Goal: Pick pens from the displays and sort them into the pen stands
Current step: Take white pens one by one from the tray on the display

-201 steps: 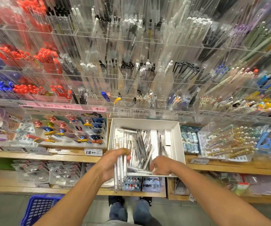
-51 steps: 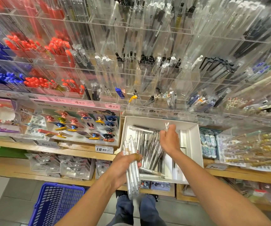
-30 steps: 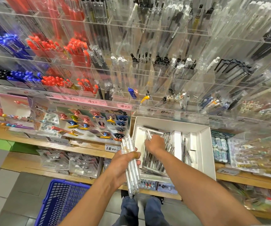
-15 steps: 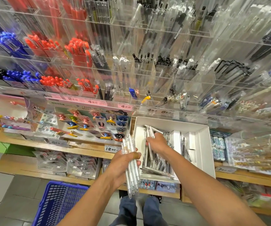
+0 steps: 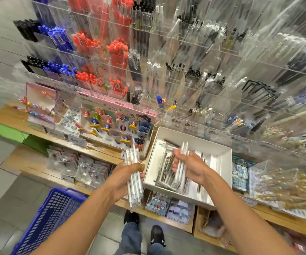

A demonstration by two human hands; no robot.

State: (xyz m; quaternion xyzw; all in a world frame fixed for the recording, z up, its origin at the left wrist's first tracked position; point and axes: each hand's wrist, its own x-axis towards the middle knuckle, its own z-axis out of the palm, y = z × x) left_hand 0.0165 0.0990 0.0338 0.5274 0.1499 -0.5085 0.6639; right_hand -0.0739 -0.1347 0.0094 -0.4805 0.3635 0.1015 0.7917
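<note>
The left hand [image 5: 123, 178] has its grip closed around a thick bundle of clear pens [image 5: 134, 181], held upright in front of the shelf edge. The right hand [image 5: 190, 167] grips a few more clear pens [image 5: 182, 162] above the white box [image 5: 222, 162], where loose pens lie. Behind rise clear acrylic pen stands [image 5: 167, 74]. A blue basket [image 5: 47, 218] sits on the floor, lower left.

Both forearms are bare to the frame's edge, no sleeve showing. The left hand [image 5: 125, 176] and right hand [image 5: 191, 167] carry no glove or watch. Just right of the blue basket [image 5: 46, 220], the person wears blue-grey jeans [image 5: 130, 238] and black shoes [image 5: 156, 234] with a pale sole edge.
</note>
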